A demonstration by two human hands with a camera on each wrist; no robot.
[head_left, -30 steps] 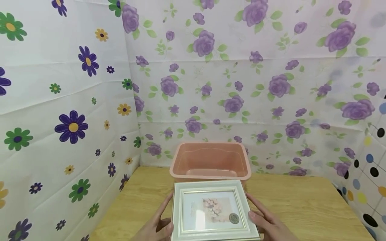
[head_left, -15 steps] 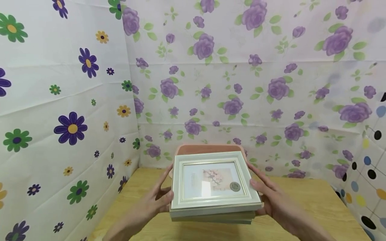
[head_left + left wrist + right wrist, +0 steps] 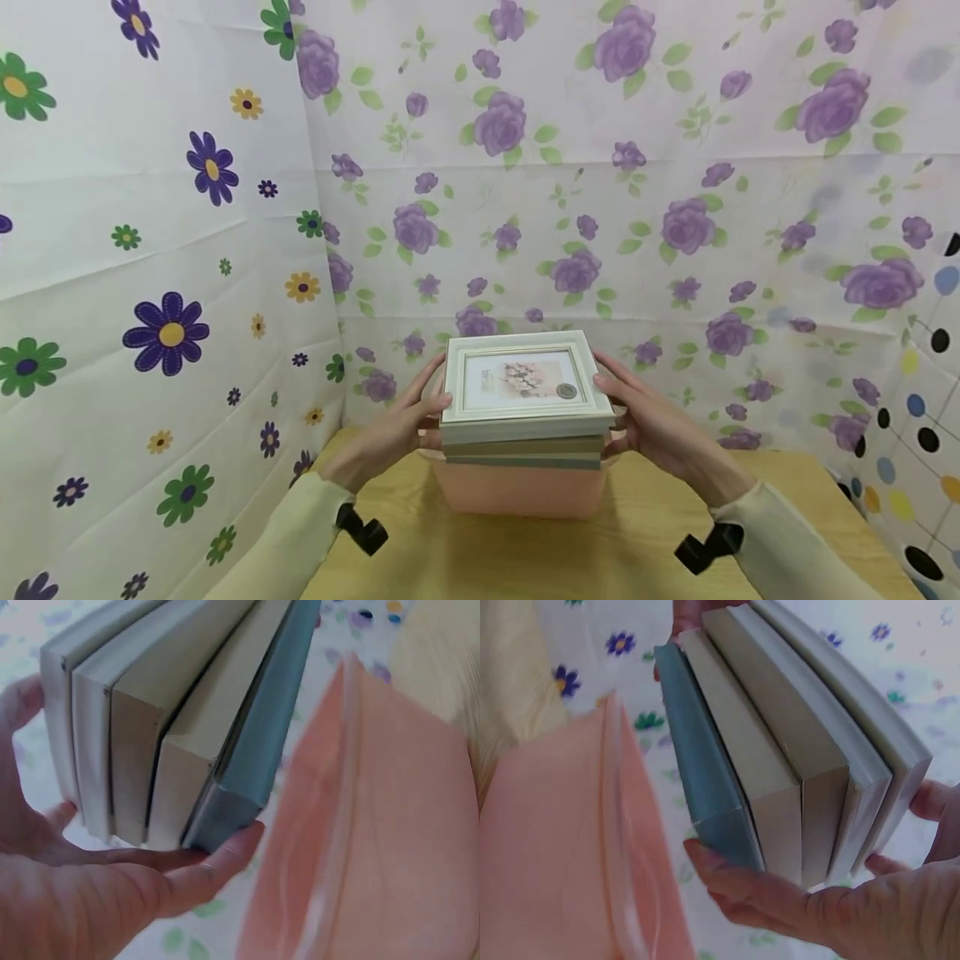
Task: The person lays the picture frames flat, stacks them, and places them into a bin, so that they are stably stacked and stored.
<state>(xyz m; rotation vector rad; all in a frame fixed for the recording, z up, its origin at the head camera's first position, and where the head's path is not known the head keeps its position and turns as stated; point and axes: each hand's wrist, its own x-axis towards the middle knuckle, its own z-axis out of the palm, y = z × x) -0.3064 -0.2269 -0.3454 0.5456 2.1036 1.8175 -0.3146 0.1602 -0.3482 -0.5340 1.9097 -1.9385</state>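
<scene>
A stack of several picture frames point(image 3: 528, 425) is held between my two hands, over the pink plastic bin point(image 3: 521, 492). The top white frame point(image 3: 483, 407) shows a flower print and a round sticker behind its glass. My left hand point(image 3: 401, 425) grips the stack's left side, thumb at the upper edge and fingers lower down. On the right side my right hand point(image 3: 652, 417) holds it the same way. Both wrist views show white and beige frames above a blue-grey frame point(image 3: 262, 742) at the bottom, with fingertips under it. The bin's rim point(image 3: 615, 825) lies close below the stack.
The bin stands on a light wooden table point(image 3: 375, 533), near the back wall. Flower-printed cloth point(image 3: 510, 208) hangs behind, more cloth point(image 3: 172, 250) covers the left, and dotted cloth point(image 3: 915, 433) hangs at the right.
Both hands have lifted the stack of picture frames from low in front of the bin, up and forward over it. The stack now covers the bin's opening in the head view.
</scene>
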